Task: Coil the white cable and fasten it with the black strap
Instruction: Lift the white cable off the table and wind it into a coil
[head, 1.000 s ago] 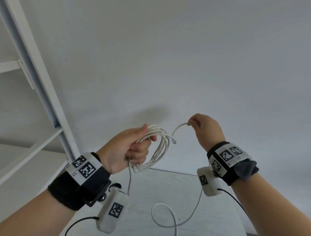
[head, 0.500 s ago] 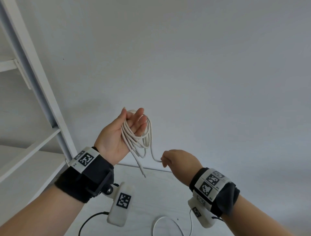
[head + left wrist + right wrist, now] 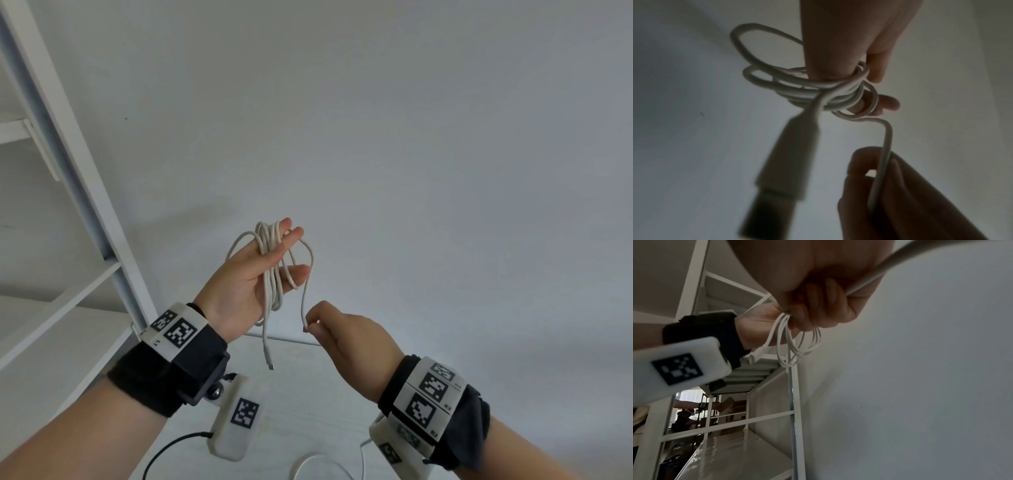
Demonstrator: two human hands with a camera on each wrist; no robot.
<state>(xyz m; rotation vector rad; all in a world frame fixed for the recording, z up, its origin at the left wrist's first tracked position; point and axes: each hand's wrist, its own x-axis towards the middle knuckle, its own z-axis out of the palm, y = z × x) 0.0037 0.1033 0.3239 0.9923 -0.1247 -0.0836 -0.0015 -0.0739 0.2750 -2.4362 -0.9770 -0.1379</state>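
Against the plain white wall (image 3: 411, 137), your open left hand (image 3: 250, 277) carries the coiled thin white cable (image 3: 272, 260) while your right hand (image 3: 337, 330) pinches its tail: coiling continues, next another wrap.

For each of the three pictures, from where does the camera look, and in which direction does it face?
Head: worn on the head, facing forward at both hands; left hand carries the cable coils, right hand pinches a strand.
Left wrist: looks along the left hand at the coils.
Right wrist: looks past the right hand toward the shelf.
Shared: all show both hands and the cable.
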